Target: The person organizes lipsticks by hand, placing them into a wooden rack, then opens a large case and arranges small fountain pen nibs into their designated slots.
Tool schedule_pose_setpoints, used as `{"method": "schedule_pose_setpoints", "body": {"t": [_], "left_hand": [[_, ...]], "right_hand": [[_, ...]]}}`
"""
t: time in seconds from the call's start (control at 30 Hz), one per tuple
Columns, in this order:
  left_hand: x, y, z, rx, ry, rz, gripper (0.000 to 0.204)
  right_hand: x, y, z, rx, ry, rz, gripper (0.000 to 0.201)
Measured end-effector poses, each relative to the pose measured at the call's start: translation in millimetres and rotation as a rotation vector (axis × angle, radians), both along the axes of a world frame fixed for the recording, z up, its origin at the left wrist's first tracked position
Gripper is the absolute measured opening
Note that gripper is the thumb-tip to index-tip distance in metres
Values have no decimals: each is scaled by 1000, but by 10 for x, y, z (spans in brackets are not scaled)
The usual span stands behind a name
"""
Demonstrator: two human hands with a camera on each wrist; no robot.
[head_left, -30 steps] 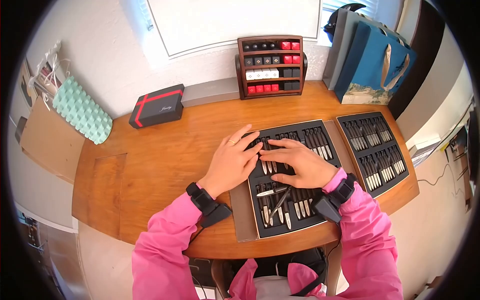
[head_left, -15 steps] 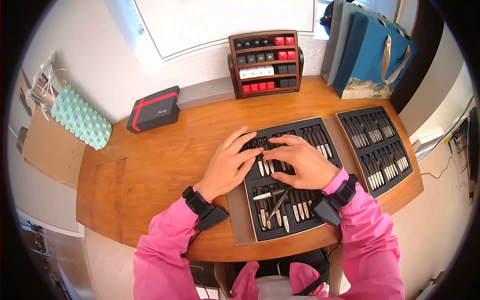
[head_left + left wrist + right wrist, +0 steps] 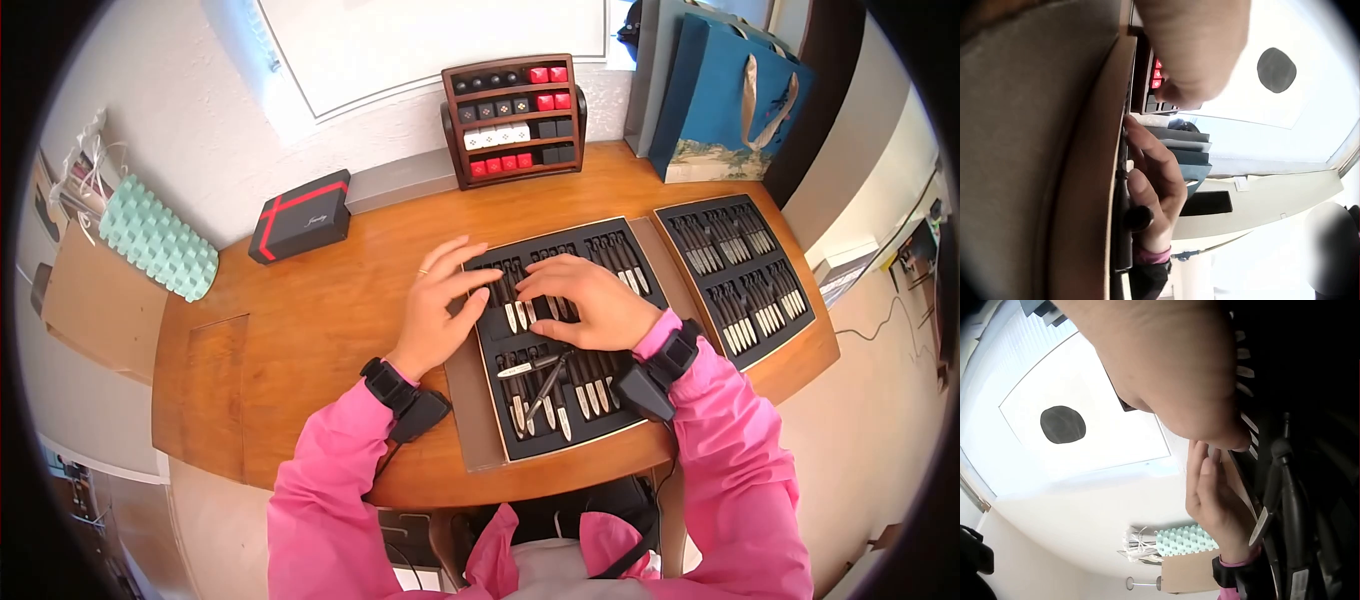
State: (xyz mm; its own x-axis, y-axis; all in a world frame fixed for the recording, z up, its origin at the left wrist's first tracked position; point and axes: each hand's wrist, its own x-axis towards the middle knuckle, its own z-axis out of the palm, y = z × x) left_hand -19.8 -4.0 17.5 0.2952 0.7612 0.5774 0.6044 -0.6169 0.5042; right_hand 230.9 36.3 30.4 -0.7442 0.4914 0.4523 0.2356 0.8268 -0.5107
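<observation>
A shallow dark tray (image 3: 495,345) in front of me holds rows of slim dark pen-like pieces with pale pointed ends. My left hand (image 3: 435,310) hovers at the tray's upper left edge, its thumb and fingers spread with nothing between them. Over the upper compartments is my right hand (image 3: 590,300), fingertips at the upper left row of pieces (image 3: 517,315) and thumb held apart below. In the left wrist view, the right hand's (image 3: 1160,181) forefinger reaches down to the tray. Two loose pieces, one a dark stick (image 3: 546,388), lie crosswise over the lower left row.
A second tray (image 3: 718,287) of similar pieces lies to the right. Behind stand a wooden rack (image 3: 512,145) of small red, black and white blocks, a black box (image 3: 302,225) with red ribbon, and a blue paper bag (image 3: 715,105). The table's front edge (image 3: 560,478) is close to me.
My left hand has drawn back leftward from the upper left row and its fingers have spread. The right hand stays over that row. The head view has shifted slightly.
</observation>
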Motion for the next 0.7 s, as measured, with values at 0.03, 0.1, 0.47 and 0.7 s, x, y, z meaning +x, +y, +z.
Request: {"method": "schedule_pose_setpoints", "body": {"t": [0.03,0.1,0.47,0.7], "left_hand": [[-1,-36,67,-25,-26,-12,14],[52,-110,127,-15,-78,-92,8],[436,-425,203,-160,286,-145,24],[243,-285,434,-236,8,-64,34]], "right_hand": [[5,7,20,-26,5,20,28],[-6,0,42,-28,56,52,18],[-1,23,-25,-70,20,19,14],[2,35,7,-134,163,-190,20]]}}
